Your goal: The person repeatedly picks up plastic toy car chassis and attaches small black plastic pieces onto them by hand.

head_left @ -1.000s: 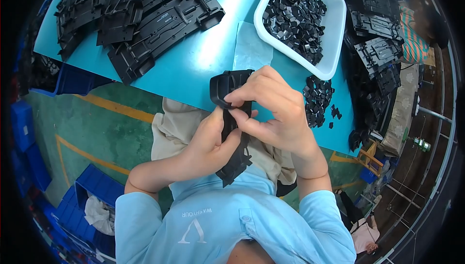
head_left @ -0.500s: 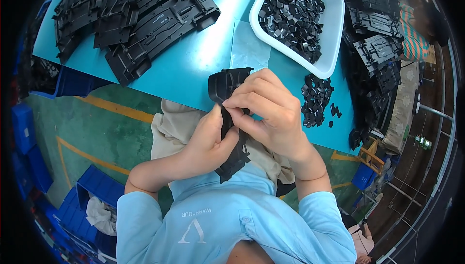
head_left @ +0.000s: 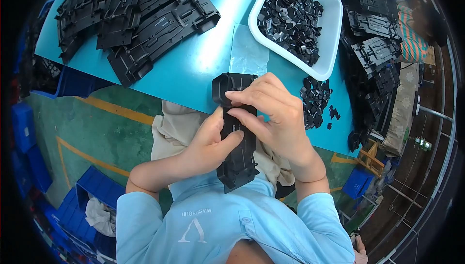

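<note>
A long black moulded plastic panel [head_left: 238,150] stands lengthwise before my body, its raised boxy end on the far side at the table edge. My left hand [head_left: 209,138] grips its left side, the thumb lying across the flat face and the other fingers hidden behind. At the far end, my right hand [head_left: 271,114] is curled over the panel, index fingertip and thumb pressed on either side of a ridge below the raised end. Whether a small piece sits between those fingertips I cannot tell. The panel's near end points toward my shirt.
Several similar black panels [head_left: 164,26] lie stacked at the table's far left. A white tub [head_left: 334,26] of small black clips stands at the right, with a loose heap of clips [head_left: 315,97] in front. More black panels [head_left: 378,53] are piled along the right edge. Blue crates [head_left: 99,186] stand on the green floor.
The panel has turned so that more of its flat face shows, and it has shifted slightly right and nearer. My right index finger and thumb have moved apart from a pinch.
</note>
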A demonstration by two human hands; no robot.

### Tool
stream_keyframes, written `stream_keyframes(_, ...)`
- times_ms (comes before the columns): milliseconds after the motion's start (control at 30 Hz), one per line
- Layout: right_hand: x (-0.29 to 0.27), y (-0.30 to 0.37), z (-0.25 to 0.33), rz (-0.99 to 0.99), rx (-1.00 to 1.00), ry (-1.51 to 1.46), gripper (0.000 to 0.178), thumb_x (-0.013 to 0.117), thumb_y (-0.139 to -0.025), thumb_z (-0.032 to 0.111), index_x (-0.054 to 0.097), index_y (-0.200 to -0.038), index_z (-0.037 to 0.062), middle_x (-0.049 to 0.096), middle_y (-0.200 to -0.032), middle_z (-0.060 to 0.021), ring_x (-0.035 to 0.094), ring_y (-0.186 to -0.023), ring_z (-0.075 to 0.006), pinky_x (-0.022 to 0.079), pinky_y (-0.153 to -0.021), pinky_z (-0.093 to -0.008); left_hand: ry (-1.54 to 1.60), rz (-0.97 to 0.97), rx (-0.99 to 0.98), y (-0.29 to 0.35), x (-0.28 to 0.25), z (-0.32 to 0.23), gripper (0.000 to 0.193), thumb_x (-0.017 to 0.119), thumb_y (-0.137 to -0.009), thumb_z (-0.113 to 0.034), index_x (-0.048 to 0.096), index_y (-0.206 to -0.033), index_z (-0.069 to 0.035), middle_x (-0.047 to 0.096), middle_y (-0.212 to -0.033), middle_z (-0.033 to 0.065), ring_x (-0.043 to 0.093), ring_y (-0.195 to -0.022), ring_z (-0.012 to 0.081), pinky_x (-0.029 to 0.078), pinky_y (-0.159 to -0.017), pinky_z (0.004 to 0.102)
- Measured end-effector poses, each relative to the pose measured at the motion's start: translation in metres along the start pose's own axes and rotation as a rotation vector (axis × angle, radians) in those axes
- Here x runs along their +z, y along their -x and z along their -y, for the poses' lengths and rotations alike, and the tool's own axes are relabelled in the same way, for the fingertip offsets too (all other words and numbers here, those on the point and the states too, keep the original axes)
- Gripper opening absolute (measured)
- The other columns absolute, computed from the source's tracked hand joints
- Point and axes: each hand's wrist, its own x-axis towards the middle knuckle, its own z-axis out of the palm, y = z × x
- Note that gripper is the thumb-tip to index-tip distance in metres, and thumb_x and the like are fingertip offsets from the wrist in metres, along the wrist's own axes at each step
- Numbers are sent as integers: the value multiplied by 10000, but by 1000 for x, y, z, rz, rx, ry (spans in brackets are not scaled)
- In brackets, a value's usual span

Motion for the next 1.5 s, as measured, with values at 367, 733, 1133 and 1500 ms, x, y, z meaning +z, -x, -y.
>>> stream_keyframes(367, -5, 5, 6, -28, -70, 52, 249, 789, -624, -18, 716, -859, 25, 666, -810, -59, 590, -780, -218, 494, -633, -303, -359, 8, 70, 1, -5, 12, 519, 475, -929, 56, 284, -1407, -1, 469, -1277, 57, 458, -1197, 96, 398, -993, 265)
stream_keyframes(733, -47, 21, -1, -203, 208, -63, 399, 753, -687, -47, 680, -1080, -50, 664, -857, -96, 570, -850, -184, 452, -771, -291, 357, -49, -299, -2, -11, -39, 482, 497, -890, -2, 362, -1352, 17, 577, -1236, 238, 669, -1005, 325, 573, -850, 423)
stream_keyframes(1133, -72, 71, -30, -384, 310, -93, 326, 697, -740, -63, 689, -1064, -21, 670, -848, -77, 563, -797, -153, 450, -757, -266, -328, -175, 214, -42, -52, -163, 448, 596, -799, -31, 484, -1210, 107, 639, -1126, 243, 685, -906, 258, 584, -806, 376)
stream_keyframes(1500, -130, 114, -60, -592, 472, 106, 227, 693, -826, 15, 696, -1052, -14, 655, -864, -60, 612, -814, -108, 466, -748, -228, -422, -473, 243, -104, -267, -297, 60, 650, -842, -20, 616, -876, -56, 581, -810, -19, 543, -708, 60, 423, -633, 187)
